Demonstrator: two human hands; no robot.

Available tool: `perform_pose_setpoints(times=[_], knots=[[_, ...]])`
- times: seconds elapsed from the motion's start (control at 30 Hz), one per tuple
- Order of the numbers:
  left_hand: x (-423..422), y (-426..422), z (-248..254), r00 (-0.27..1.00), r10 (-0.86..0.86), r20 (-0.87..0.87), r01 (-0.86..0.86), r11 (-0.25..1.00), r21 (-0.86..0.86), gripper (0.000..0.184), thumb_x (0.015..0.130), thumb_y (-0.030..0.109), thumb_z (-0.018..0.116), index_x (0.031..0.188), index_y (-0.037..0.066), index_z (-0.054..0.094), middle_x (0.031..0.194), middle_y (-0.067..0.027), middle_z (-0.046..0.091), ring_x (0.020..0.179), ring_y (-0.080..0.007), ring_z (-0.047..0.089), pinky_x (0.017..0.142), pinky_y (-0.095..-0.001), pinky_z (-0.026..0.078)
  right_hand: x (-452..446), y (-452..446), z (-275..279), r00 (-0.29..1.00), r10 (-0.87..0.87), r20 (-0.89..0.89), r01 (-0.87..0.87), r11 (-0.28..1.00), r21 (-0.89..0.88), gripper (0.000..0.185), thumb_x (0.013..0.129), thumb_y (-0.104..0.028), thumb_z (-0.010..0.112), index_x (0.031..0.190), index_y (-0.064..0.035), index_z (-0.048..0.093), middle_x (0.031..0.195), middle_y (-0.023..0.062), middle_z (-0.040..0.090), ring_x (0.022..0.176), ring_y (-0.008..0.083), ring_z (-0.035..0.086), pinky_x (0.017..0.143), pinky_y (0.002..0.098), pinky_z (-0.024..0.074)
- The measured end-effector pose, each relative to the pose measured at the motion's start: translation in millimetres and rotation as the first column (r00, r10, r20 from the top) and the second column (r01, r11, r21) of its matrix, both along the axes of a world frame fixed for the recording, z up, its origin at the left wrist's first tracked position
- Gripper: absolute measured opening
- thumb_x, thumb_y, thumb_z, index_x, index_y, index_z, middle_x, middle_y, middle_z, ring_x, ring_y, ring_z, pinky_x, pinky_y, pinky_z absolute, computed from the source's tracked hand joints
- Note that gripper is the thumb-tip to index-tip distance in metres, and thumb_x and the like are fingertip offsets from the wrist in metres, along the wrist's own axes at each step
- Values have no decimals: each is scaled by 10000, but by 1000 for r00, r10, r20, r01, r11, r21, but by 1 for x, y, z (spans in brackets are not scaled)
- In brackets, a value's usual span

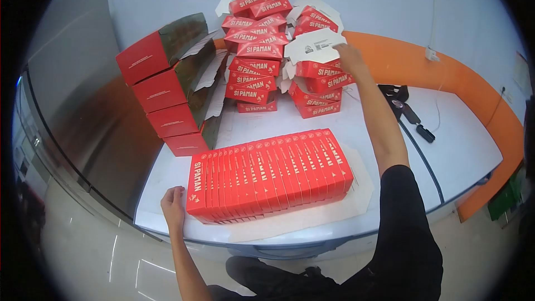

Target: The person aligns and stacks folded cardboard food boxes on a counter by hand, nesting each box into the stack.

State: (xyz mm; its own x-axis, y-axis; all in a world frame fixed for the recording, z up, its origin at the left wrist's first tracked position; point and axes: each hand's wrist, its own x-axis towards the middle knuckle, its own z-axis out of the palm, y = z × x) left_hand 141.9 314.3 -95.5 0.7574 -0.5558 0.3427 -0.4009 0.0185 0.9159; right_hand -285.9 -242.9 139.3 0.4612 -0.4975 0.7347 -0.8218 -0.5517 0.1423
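Observation:
My right hand (348, 57) reaches to the right-hand stack, its fingers closed at the edge of the white flap of a red carton (316, 46) marked "SI PAMAN". Below that flap, more red cartons (320, 69) are piled. Beside the left end of a long row of red cartons (267, 175) is my left hand (173, 205), its fingers curled in with nothing seen in them. The row's cartons stand pressed side by side on a pale sheet (356, 189) near the table's front edge.
A taller stack of red cartons (257, 50) stands at the back middle. Large red boxes (161, 93) with open flaps are piled at the left. Black cables and a small device (409, 112) lie at the right of the white table (462, 150), by an orange border (407, 50).

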Motion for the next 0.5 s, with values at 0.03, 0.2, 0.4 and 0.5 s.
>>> perform_pose_setpoints(times=[0.03, 0.2, 0.4, 0.5], knots=[[2, 0, -1, 1000, 5, 5, -5, 1000, 9, 327, 1052, 202, 580, 1094, -92, 719, 1037, -158, 759, 1000, -214, 687, 935, -343, 511, -1, 1, 1, 998, -41, -52, 45, 996, 77, 407, 882, -68, 666, 1288, -92, 678, 1291, 151, 683, 1244, 315, 629, 1040, 520, 495], [7, -4, -1, 1000, 23, -9, -23, 998, 65, 331, 1052, 198, 577, 1102, -100, 712, 1011, -160, 758, 993, -214, 694, 921, -348, 521, -2, -17, -4, 968, -201, -150, 225, 960, 166, 223, 846, -85, 702, 1053, -140, 766, 1149, 127, 730, 1126, 318, 686, 966, 548, 498], [19, -5, -3, 997, -79, 23, 77, 993, 93, 395, 1047, 231, 587, 1290, -76, 638, 1103, -163, 738, 1052, -222, 690, 915, -354, 529, -32, -15, 31, 991, -52, -127, 28, 983, -183, 206, 877, -138, 663, 1066, -81, 721, 916, 191, 740, 925, 373, 725, 866, 489, 531], [4, -7, 25, 963, -138, -233, 124, 990, -72, 514, 1042, 280, 602, 1454, -16, 519, 1225, -156, 700, 1132, -227, 667, 958, -365, 514, -51, 68, 53, 1000, 14, 10, -14, 1000, -9, 233, 903, -148, 653, 1113, -51, 683, 914, 206, 742, 898, 385, 725, 829, 468, 548]])
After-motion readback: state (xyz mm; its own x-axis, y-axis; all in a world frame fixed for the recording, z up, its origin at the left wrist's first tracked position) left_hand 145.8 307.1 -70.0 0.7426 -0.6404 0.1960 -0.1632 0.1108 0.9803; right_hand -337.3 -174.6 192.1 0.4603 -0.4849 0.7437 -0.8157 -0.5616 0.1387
